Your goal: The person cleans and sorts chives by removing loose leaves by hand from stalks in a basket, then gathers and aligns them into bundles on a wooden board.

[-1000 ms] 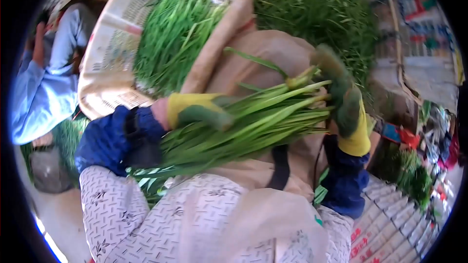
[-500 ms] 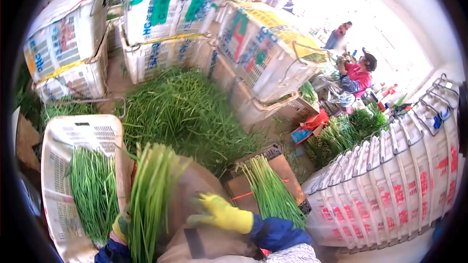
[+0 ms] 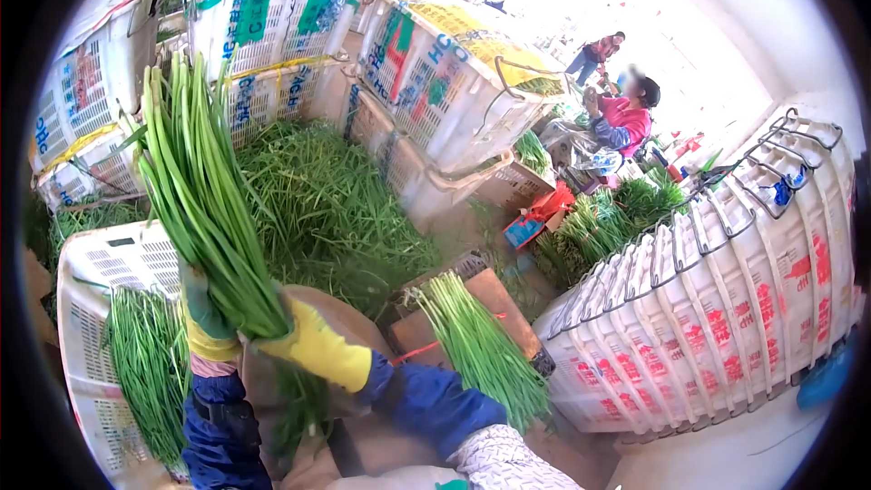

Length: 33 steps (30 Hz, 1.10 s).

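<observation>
Gloved left hand (image 3: 209,322) and right hand (image 3: 313,345) press around a green stalk bundle (image 3: 204,195), where snug, even pressure should keep it aligned, unbruised; it tilts upward before heaped greens (image 3: 336,209) and, farther off, stacked crates (image 3: 281,45).

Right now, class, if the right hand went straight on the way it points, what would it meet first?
The bunch, which the right hand is touching. Beyond it, the left hand seems next in line, though depth is hard to judge from one view.
</observation>
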Tool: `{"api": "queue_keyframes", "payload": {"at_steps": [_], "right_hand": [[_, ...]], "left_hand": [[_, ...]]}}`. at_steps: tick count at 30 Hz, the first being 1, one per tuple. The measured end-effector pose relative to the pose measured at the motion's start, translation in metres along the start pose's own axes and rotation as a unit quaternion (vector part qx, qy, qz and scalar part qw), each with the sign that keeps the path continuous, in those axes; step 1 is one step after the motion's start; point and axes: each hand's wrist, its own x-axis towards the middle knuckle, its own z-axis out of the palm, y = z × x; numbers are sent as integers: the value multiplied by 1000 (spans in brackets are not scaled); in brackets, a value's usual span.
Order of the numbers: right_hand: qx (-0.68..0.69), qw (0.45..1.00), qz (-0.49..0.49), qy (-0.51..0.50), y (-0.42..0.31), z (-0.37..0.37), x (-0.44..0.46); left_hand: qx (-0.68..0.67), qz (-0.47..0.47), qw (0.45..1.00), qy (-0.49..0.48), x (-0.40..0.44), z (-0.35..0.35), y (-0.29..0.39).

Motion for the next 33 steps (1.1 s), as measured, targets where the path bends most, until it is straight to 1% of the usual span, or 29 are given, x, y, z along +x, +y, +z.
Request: {"api": "queue_keyframes", "payload": {"at_steps": [1, 2, 3, 4, 6, 7, 10, 11, 12, 13, 14, 15, 18, 19, 20, 21, 22, 23, 24, 25, 26, 28, 30, 31, 32, 33], "right_hand": [[-59, 998, 21, -5, -2, -10, 5], [-118, 992, 41, -9, -3, -19, 10], [-254, 963, 70, -66, -3, -28, 18], [-324, 939, 85, -76, -8, -30, 21], [-462, 875, 111, -94, -26, -29, 26], [-479, 865, 113, -99, -34, -30, 27], [-521, 853, -6, 6, 0, -27, 20], [-473, 878, -40, 61, 9, -27, 23], [-371, 924, -54, 77, 23, -27, 28], [-264, 958, -68, 91, 36, -26, 34], [-153, 980, -80, 104, 47, -26, 36], [-108, 982, -103, 119, 44, -27, 41], [-46, 995, -40, 79, 50, -46, 66], [-68, 991, -1, 118, 38, -53, 75], [-124, 983, 25, 135, 59, -61, 87], [-208, 965, 53, 149, 73, -70, 92], [-289, 940, 81, 160, 90, -76, 96], [-357, 916, 113, 142, 124, -80, 92], [-425, 885, 144, 121, 163, -82, 80], [-464, 850, 246, 27, 195, -83, 67], [-495, 795, 344, -66, 218, -83, 51], [-512, 756, 380, -151, 229, -91, 24], [-516, 771, 348, -133, 228, -97, 16], [-531, 775, 329, -99, 228, -103, 22], [-540, 766, 332, -106, 182, -105, 37], [-549, 772, 302, -105, 160, -111, 50]], "left_hand": [[-80, -64, 985, -140, -4, 9, 3], [-28, -4, 995, -94, -9, 29, -2], [-30, -31, 995, -85, -7, 30, -5], [-32, -57, 995, -77, -5, 29, -10], [-99, -105, 984, -105, 8, 16, -18], [-133, -127, 975, -121, 15, 11, -21], [-154, -88, 982, -60, 28, 11, -28], [-164, -95, 981, -39, 31, 14, -27], [-177, -100, 977, -68, 34, 18, -30], [-189, -105, 972, -97, 39, 21, -32], [-200, -109, 966, -124, 43, 24, -35], [-222, -146, 953, -148, 46, 30, -33], [-43, -91, 987, -124, 56, 64, -8], [64, -141, 981, -117, 74, 32, -11], [221, -87, 962, -134, 76, 10, -20], [373, -30, 916, -146, 75, 8, -16], [517, 26, 842, -151, 70, 3, -11], [573, 7, 814, -100, 60, -26, -22], [616, -28, 783, -77, 46, -25, -14], [513, -71, 854, -51, 32, -24, -13], [399, -112, 910, -25, 18, -22, -13], [273, -256, 927, -7, 0, -5, 2], [195, -299, 932, -60, -12, -2, -1], [168, -328, 928, -60, -15, -2, -6], [141, -358, 921, -64, -17, 0, -15], [87, -389, 915, -62, -20, -1, -29]]}}
